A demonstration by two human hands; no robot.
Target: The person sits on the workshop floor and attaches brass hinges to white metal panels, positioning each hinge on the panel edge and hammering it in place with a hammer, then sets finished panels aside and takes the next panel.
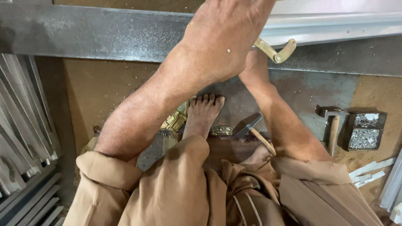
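My left hand [222,29] reaches up across the picture, its back toward me and its fingers cut off by the top edge. It lies over the end of a pale aluminium profile [335,27]. My right hand is hidden behind it; only the right wrist [254,71] shows. A bent brass fitting [277,52] sticks out to the right from under the hands, at the profile's lower edge. Which hand holds it cannot be seen.
A dark steel bar [104,33] runs across the top. My bare foot [203,113] rests on a metal plate, with a hammer [251,125] and brass pieces [176,119] beside it. A second hammer [333,123] and a box of metal bits [364,130] lie at right. Stacked profiles [25,125] fill the left.
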